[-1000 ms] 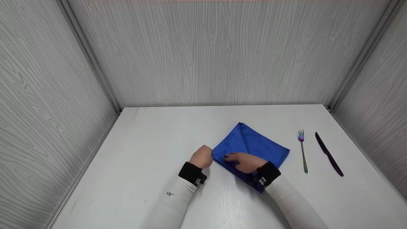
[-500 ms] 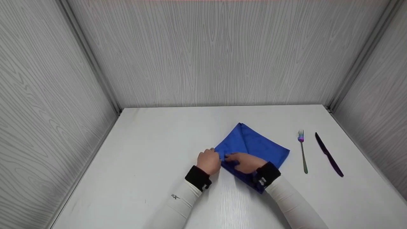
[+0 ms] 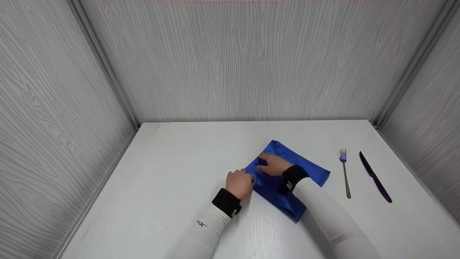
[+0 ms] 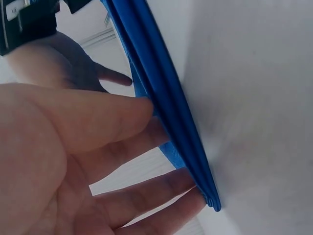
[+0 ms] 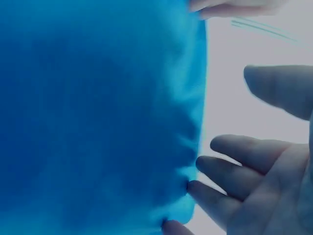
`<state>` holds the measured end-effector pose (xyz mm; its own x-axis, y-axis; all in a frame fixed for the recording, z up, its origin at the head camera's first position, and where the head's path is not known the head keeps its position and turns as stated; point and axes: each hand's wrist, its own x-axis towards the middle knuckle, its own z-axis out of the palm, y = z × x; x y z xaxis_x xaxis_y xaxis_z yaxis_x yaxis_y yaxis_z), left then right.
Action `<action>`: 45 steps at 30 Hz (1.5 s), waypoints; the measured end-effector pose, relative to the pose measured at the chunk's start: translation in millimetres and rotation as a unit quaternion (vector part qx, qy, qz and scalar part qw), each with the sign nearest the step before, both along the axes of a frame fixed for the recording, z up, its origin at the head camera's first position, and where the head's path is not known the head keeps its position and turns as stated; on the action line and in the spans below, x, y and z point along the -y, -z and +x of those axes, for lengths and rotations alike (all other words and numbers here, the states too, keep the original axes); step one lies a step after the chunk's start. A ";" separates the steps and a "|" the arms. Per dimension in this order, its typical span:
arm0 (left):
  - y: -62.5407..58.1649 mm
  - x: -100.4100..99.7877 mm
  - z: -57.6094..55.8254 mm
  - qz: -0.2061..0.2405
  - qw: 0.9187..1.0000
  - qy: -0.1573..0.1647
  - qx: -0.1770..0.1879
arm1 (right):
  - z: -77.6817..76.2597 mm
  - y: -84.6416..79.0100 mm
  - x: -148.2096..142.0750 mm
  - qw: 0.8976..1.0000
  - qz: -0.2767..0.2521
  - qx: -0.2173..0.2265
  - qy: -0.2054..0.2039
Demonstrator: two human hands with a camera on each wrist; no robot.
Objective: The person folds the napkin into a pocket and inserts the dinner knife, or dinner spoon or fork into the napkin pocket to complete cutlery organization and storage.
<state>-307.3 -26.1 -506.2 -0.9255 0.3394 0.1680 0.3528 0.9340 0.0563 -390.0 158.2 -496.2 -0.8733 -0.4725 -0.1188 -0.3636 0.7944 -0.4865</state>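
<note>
A folded blue cloth (image 3: 302, 162) lies on the white table, with layered folds along its near edge. My left hand (image 3: 240, 182) is at its left corner. In the left wrist view, the thumb and fairly straight fingers touch the top of the thick folded edge (image 4: 166, 93). My right hand (image 3: 276, 164) rests on the cloth toward its far left edge. The right wrist view shows its fingers (image 5: 234, 176) extended and spread, the tips at the cloth's border and the thumb apart from it. The right hand and wrist cover part of the cloth.
A fork (image 3: 345, 172) with rainbow-coloured tines lies to the right of the cloth. Beyond it is a dark purple knife (image 3: 375, 176). Grey wood-grain panels (image 3: 230, 64) stand at the back and both sides of the table (image 3: 179, 162).
My left hand has moved right, onto the cloth's left corner. The right hand has lifted from the near part and shifted toward the far left edge. The fork and knife lie as before.
</note>
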 end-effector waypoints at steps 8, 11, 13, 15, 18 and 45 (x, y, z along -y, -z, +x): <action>-1.0 -3.0 -1.7 0.006 1.000 0.004 -0.001 | -26.4 7.1 -6.0 0.997 0.063 0.015 0.030; -1.0 -2.9 -2.1 0.004 1.000 0.005 -0.002 | -32.4 7.1 -11.1 0.996 0.071 0.024 0.058; -0.8 -2.4 -2.4 0.003 1.000 0.006 -0.006 | -35.4 6.7 -13.7 0.994 0.075 0.028 0.071; -0.9 -1.5 -2.0 0.006 1.000 0.009 -0.007 | -37.2 6.6 -15.1 0.993 0.081 0.028 0.079; -1.2 -0.6 -2.3 0.008 1.000 0.011 -0.008 | -39.2 5.6 -15.3 0.992 0.092 0.020 0.088; -2.1 4.1 -3.2 0.018 1.000 0.003 0.021 | -24.9 12.2 -28.2 0.997 -0.014 -0.027 0.075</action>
<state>-310.4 -30.2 -504.1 -0.9300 0.3391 0.1420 0.3547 0.9291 0.1047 -414.9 186.4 -508.5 -0.9392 -0.3385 -0.0581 -0.2680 0.8281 -0.4923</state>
